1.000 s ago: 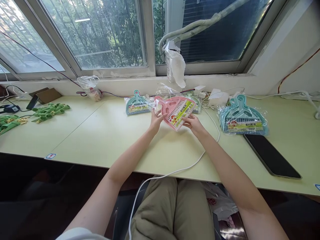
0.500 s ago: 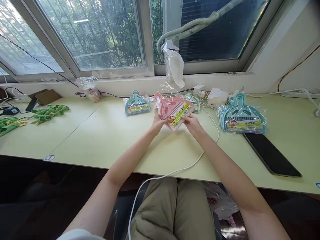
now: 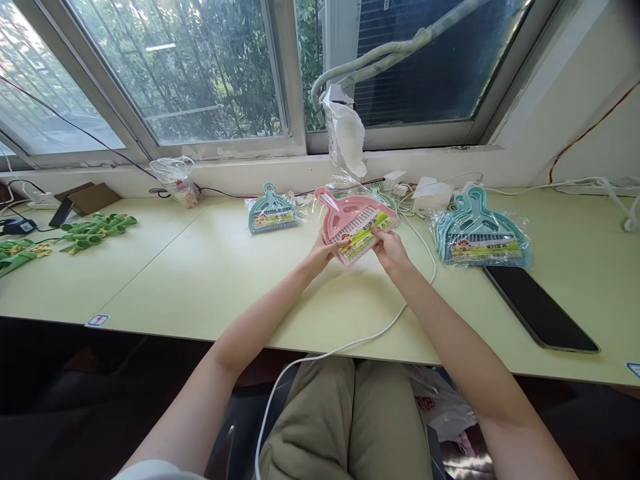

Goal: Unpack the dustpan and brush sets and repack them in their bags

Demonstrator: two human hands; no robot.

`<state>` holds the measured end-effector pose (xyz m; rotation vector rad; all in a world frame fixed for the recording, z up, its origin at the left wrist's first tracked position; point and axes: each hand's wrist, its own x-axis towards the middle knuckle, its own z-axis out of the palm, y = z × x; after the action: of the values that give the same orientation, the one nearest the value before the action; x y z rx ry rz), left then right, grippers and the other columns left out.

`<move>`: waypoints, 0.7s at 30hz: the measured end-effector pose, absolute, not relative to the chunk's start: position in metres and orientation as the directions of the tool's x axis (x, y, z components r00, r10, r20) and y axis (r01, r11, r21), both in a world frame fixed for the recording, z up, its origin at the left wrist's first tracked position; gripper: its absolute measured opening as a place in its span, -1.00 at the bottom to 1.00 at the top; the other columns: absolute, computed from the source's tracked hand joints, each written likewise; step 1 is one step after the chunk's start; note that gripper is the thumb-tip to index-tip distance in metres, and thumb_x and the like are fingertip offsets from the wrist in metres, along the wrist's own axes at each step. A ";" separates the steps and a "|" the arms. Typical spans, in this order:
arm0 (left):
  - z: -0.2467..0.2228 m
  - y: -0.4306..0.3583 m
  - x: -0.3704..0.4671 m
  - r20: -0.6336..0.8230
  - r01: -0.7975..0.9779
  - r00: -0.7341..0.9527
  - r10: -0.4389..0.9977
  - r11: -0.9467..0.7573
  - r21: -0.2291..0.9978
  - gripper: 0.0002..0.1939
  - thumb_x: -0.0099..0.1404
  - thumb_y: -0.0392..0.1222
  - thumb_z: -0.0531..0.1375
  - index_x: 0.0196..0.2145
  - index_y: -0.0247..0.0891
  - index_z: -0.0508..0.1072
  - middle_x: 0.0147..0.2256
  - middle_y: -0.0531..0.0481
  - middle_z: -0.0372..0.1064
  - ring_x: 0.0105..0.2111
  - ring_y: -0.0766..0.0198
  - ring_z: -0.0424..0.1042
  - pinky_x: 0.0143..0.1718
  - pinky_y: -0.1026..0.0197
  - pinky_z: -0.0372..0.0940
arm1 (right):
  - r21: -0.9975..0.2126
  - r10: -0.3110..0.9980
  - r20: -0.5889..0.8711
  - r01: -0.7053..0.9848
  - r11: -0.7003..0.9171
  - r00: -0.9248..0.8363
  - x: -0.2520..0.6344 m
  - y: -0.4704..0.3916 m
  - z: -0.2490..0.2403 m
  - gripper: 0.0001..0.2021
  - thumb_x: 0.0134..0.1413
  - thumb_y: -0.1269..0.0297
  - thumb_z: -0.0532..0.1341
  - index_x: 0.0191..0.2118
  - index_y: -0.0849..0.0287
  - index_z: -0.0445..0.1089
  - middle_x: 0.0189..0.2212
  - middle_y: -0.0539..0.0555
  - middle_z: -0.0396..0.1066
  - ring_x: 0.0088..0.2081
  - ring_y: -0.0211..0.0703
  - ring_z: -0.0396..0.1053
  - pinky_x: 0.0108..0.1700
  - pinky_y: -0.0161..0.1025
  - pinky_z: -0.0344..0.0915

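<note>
Between my hands is a pink dustpan and brush set point(image 3: 344, 212) in clear plastic, tilted, with a yellow-green label facing me. My left hand point(image 3: 326, 252) grips its lower left edge, thumb on the front. On the lower right, my right hand point(image 3: 390, 248) pinches it with the thumb over the label. Behind it, partly hidden, stands a green wrapped set point(image 3: 381, 193). A teal wrapped set point(image 3: 273, 212) lies to the left. Several teal sets point(image 3: 481, 230) are stacked to the right.
A black phone point(image 3: 541, 308) lies at the right. The white cable point(image 3: 370, 337) crosses the table and hangs over its front edge. Green rolled pieces point(image 3: 97, 232) lie at the left, near an open cardboard box point(image 3: 93, 198). By the window sits a clear bag point(image 3: 179, 183).
The pink set has shifted slightly right and turned a little more upright, with both hands still on it. The camera view has moved slightly.
</note>
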<state>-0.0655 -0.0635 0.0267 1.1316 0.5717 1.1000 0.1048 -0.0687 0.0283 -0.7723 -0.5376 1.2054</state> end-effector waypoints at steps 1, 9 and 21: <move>0.025 -0.065 -0.064 0.107 -0.372 0.445 0.889 0.075 0.925 -0.25 0.03 -0.17 0.41 0.17 -0.26 0.30 0.13 -0.22 0.35 0.06 0.01 0.42 0.11 -0.01 0.30 | -0.763 0.951 -0.020 -0.620 0.184 0.307 0.105 -0.069 0.029 -0.78 -0.14 0.48 0.40 -0.31 0.15 0.46 -0.33 0.00 0.58 -0.18 -0.11 0.54 -0.10 -0.17 0.53; 0.013 -0.065 -0.055 -0.040 -0.163 0.675 0.737 0.202 0.966 -0.36 0.17 0.29 0.22 0.08 -0.16 0.42 0.12 -0.24 0.38 0.03 -0.03 0.45 -0.01 -0.01 0.35 | -0.730 0.903 0.056 -0.600 0.329 0.426 0.114 -0.072 0.037 -0.74 -0.12 0.41 0.41 -0.23 0.15 0.46 -0.24 0.01 0.57 -0.13 -0.18 0.53 -0.08 -0.26 0.50; 0.007 -0.047 -0.066 -0.002 -0.429 0.310 0.951 0.142 0.892 -0.56 0.17 -0.12 0.34 -0.01 -0.25 0.43 -0.13 -0.07 0.53 -0.15 0.21 0.51 -0.01 0.14 0.36 | -0.803 0.900 -0.021 -0.544 0.244 0.435 0.096 -0.074 0.021 -0.77 -0.17 0.39 0.42 -0.33 0.14 0.41 -0.31 0.01 0.55 -0.18 -0.19 0.51 -0.22 -0.29 0.51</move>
<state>-0.0657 -0.0466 0.0070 0.9460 0.6893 1.1180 0.0960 -0.0740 0.0212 -0.8420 -0.5033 1.0443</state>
